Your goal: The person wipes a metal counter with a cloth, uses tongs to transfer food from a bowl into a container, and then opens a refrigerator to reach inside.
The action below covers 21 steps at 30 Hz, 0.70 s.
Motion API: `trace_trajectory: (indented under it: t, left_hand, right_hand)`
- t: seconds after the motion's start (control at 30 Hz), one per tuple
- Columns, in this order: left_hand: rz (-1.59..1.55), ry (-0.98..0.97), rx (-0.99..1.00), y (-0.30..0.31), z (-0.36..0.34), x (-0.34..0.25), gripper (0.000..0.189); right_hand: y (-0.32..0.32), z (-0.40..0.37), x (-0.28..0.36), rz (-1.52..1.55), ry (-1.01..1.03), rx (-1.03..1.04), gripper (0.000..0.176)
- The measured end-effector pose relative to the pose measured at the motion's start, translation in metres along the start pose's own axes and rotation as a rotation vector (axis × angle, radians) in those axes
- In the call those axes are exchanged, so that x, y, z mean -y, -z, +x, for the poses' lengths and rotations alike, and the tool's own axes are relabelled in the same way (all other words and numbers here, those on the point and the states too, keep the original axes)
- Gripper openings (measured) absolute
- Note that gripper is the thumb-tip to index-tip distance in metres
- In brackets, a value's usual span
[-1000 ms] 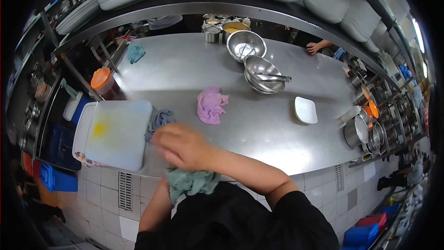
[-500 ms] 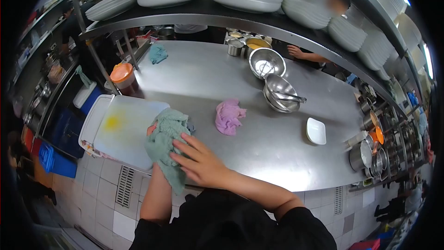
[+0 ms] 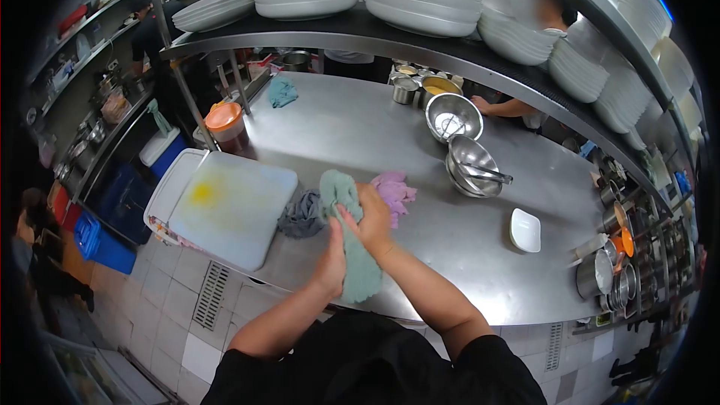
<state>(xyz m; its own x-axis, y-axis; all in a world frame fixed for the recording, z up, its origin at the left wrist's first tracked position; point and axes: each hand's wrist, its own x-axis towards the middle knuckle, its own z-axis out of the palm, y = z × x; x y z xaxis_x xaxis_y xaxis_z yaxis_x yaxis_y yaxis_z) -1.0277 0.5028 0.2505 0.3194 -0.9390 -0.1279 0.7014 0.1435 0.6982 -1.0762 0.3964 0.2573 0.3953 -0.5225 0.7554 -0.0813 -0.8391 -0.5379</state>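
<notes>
A pale green cloth (image 3: pixel 360 271) is bunched lengthwise between my two hands, above the near side of the steel table. My left hand (image 3: pixel 331 261) grips it from the left, its fingers partly hidden by the fabric. From the right, my right hand (image 3: pixel 373 217) is closed round the upper part. A grey cloth (image 3: pixel 301 214) lies crumpled just left of the hands. Partly covered by my right hand, a purple cloth (image 3: pixel 395 193) rests on the table. Further left is a white cutting board (image 3: pixel 247 187) with a yellow stain.
Metal bowls (image 3: pixel 454 115) stand at the back right, tongs (image 3: pixel 487 174) across one. A white dish (image 3: pixel 525 230) sits right of centre. An orange-lidded tub (image 3: pixel 225 121) and a teal cloth (image 3: pixel 282 92) are back left. Stacked plates fill the overhead shelf (image 3: pixel 337 43). A co-worker's hand (image 3: pixel 481 105) touches the far edge.
Both hands and the green cloth have moved right, away from the cutting board, uncovering the grey cloth. The cloth is now gathered into a narrower bundle. My right hand's spread fingers have closed on it.
</notes>
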Motion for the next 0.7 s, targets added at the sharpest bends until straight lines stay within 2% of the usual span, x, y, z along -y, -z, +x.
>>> trace_trajectory:
  t: [0.07, 0.1, 0.13, 0.2, 0.23, 0.27, 0.33, 0.4, 0.47, 0.5, 0.57, 0.6, 0.63, 0.67, 0.7]
  left_hand:
    - [0.417, -0.232, 0.132, 0.023, 0.004, 0.028, 0.072]
    - [0.676, -0.269, 0.228, 0.025, -0.008, 0.017, 0.064]
    - [0.673, -0.273, 0.215, 0.021, -0.018, 0.005, 0.064]
    - [1.035, -0.018, 0.414, 0.015, -0.03, -0.017, 0.052]
    - [1.037, -0.018, 0.404, 0.026, -0.025, -0.016, 0.052]
    - [1.209, 0.009, 0.436, 0.043, -0.015, -0.008, 0.046]
    - [1.501, 0.036, 0.485, 0.065, -0.006, 0.002, 0.04]
    - [1.65, -0.089, 0.533, 0.08, 0.002, 0.01, 0.039]
    - [1.713, -0.33, 0.573, 0.086, -0.005, 0.005, 0.038]
    - [1.709, -0.507, 0.598, 0.083, -0.012, -0.005, 0.038]
    - [1.663, -0.808, 0.675, 0.069, -0.026, -0.03, 0.037]
    - [1.63, -0.88, 0.714, 0.058, -0.033, -0.044, 0.037]
    - [1.602, -0.946, 0.744, 0.046, -0.038, -0.056, 0.036]
    - [1.593, -0.949, 0.756, 0.031, -0.043, -0.069, 0.036]
    - [1.492, -0.448, 0.88, 0.008, -0.049, -0.089, 0.033]
  right_hand:
    - [0.002, 0.006, -0.006, -0.008, -0.041, -0.003, 0.037]
    - [0.007, 0.009, -0.01, 0.008, -0.125, -0.036, 0.035]
    - [0.012, 0.013, -0.012, 0.024, -0.208, -0.067, 0.033]
    - [0.033, 0.026, -0.005, 0.126, -0.263, -0.029, 0.035]
    - [0.041, 0.032, 0.005, 0.22, -0.322, 0.006, 0.037]
    - [0.043, 0.034, 0.019, 0.227, -0.323, 0.013, 0.037]
    - [0.039, 0.029, 0.048, 0.16, 0.139, 0.236, 0.045]
    - [0.017, 0.004, 0.078, 0.154, 0.343, 0.719, 0.052]
    - [0.011, -0.011, 0.092, 0.182, 0.258, 0.946, 0.059]
    - [0.013, -0.007, 0.089, 0.172, 0.268, 0.941, 0.059]
    - [0.02, -0.007, 0.077, 0.41, -0.061, 1.051, 0.054]
    - [0.021, -0.011, 0.072, 0.407, -0.076, 1.048, 0.054]
    - [0.021, -0.012, 0.064, 0.496, -0.064, 0.957, 0.051]
    - [0.022, -0.013, 0.057, 0.58, -0.047, 0.861, 0.048]
    - [0.024, -0.014, 0.053, 0.571, -0.052, 0.857, 0.048]
